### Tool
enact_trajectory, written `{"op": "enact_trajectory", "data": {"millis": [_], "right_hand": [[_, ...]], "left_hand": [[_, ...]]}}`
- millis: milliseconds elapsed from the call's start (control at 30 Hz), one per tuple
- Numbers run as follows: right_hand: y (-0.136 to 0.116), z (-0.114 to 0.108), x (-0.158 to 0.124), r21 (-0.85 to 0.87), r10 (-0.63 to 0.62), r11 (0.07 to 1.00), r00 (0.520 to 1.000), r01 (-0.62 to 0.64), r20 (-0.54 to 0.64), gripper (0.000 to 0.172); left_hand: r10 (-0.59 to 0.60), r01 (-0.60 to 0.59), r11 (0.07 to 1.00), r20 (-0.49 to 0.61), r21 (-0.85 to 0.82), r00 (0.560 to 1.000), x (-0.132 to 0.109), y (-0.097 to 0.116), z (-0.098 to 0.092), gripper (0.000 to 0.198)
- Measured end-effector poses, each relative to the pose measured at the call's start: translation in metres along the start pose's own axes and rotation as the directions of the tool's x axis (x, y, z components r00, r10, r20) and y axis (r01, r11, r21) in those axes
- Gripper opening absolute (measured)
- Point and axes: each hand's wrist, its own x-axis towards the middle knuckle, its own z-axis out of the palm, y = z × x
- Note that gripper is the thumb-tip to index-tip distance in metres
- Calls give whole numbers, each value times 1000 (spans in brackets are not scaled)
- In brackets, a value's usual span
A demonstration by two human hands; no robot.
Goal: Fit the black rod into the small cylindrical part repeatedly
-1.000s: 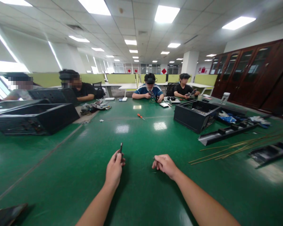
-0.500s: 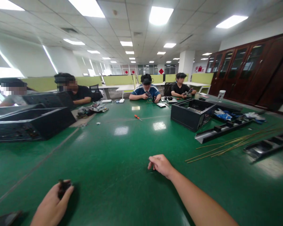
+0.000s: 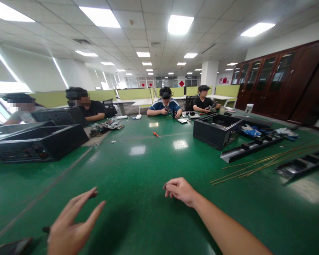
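Evidently at a pause, left hand (image 3: 69, 226) hovered spread, empty, at 7 o'clock; right hand (image 3: 179, 190) rested curled on counter (image 3: 138, 166), grip indeterminate.

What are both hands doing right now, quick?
Left hand: open, fingers spread, holding nothing.
Right hand: fingers loosely curled; cannot tell if it holds anything.
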Motion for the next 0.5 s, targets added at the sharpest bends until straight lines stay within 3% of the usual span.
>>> {"op": "enact_trajectory", "data": {"millis": [33, 100, 200, 300, 367, 433, 500], "right_hand": [[-1, 5, -3, 53, 21, 998, 998, -25, 65, 39], [-1, 13, -9, 105, 59, 991, 980, -80, 190, 41], [2, 16, -14, 122, 73, 986, 953, -113, 295, 42], [6, 11, -15, 152, 65, 982, 955, -113, 288, 49], [7, 8, -14, 165, 57, 980, 956, -107, 287, 52], [8, 3, -12, 162, 54, 981, 951, -108, 305, 53], [8, -3, -8, 146, 77, 981, 952, -125, 296, 53]], "left_hand": [[37, -26, 996, 120, -90, 992, -2, 21, 13, 49], [73, 15, 969, 343, -247, 936, -8, 58, 44, 48], [155, 85, 899, 491, -430, 857, -24, 95, 86, 31], [238, 78, 842, 497, -534, 835, -37, 110, 110, 19], [240, 52, 843, 461, -535, 855, -39, 109, 113, 17], [190, 26, 870, 384, -492, 904, -32, 99, 104, 18], [100, 4, 921, 247, -389, 964, -16, 81, 82, 24]]}}
